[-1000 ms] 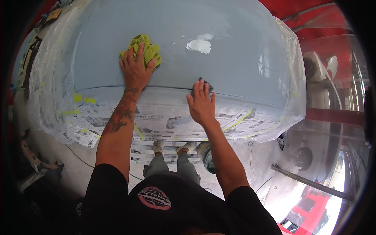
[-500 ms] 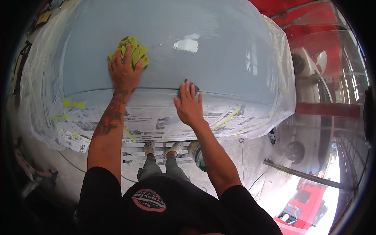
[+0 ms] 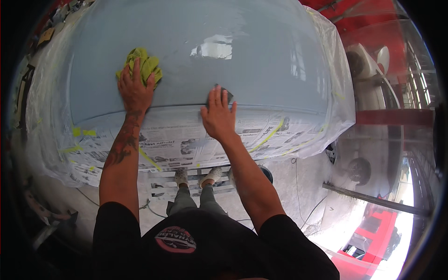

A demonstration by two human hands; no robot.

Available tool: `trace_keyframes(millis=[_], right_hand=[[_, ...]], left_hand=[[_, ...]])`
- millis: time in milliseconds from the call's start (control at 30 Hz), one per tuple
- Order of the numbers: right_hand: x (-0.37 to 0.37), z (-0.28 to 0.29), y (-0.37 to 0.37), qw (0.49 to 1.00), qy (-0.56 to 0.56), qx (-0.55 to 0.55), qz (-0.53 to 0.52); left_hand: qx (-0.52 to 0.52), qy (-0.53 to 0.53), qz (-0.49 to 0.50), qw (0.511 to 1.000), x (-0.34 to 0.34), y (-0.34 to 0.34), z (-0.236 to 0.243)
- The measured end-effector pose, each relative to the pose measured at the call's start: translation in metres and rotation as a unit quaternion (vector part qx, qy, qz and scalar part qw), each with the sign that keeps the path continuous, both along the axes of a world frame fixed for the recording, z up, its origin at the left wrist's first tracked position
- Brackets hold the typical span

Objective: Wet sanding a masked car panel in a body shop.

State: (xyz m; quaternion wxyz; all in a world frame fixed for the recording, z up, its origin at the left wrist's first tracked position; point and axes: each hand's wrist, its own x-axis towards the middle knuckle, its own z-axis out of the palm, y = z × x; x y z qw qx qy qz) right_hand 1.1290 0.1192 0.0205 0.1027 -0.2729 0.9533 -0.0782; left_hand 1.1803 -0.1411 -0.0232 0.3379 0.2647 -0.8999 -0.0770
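Observation:
A crumpled yellow-green cloth (image 3: 148,67) lies on the grey-blue car panel (image 3: 186,28). My left hand (image 3: 135,88) presses down on it with the fingers laid over its folds. Near the panel's front edge, my right hand (image 3: 218,114) holds a dark grey piece of sandpaper (image 3: 227,95) flat against the surface under its fingers. A corner of the sandpaper shows past the fingertips; the rest is hidden. The panel looks wet and shiny, with bright reflections.
Newspaper (image 3: 186,140) masks the area below the panel edge, held by yellow tape (image 3: 84,132). Clear plastic sheeting (image 3: 338,84) drapes around the sides. Below are a slatted pallet (image 3: 219,186) under my feet, a dark bucket (image 3: 266,173) and hoses on the floor.
My right hand and the sandpaper have slid a little farther up the panel from its front edge. My left hand stays on the cloth. The view has shifted slightly.

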Motion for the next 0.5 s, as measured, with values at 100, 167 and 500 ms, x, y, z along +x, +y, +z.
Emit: trace_keyframes(millis=[100, 167, 500], right_hand=[[0.046, -0.011, -0.054, 0.985, 0.002, -0.013, 0.174], [0.028, -0.009, -0.034, 0.99, 0.005, -0.007, 0.144], [-0.084, -0.019, 0.012, 0.983, 0.081, -0.043, -0.159]], left_hand=[[0.015, 0.002, -0.015, 1.0, -0.002, -0.001, -0.009], [0.021, -0.005, -0.007, 1.0, 0.007, -0.004, -0.006], [0.016, -0.01, 0.0, 1.0, 0.005, -0.004, 0.003]])
